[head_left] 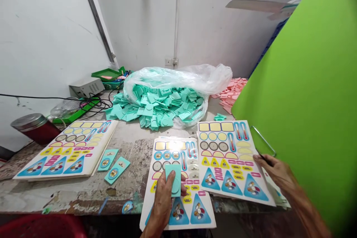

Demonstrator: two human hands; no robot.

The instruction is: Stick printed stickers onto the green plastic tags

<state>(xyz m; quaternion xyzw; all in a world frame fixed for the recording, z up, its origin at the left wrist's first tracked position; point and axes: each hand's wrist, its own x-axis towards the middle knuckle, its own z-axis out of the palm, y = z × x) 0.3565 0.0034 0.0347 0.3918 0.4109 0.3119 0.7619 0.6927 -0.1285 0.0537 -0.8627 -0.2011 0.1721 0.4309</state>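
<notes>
Two sticker sheets (178,214) lie before you on the bench (92,189). Your left hand (163,204) grips a green plastic tag (173,179) flat against the nearer one; your right hand (275,173), blurred, touches the edge of the other sheet (228,160), its grip unclear.

One teal plastic tag (173,178) in the left hand (163,204), two printed teal tags (113,170) left of it, three sticker sheets (234,160) around it.

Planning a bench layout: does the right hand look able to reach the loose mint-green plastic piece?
Probably yes. The right hand is at the right edge of the sticker sheet; the piece lies beyond its top edge, with only the sheet between, and the green board stands aside.
</notes>
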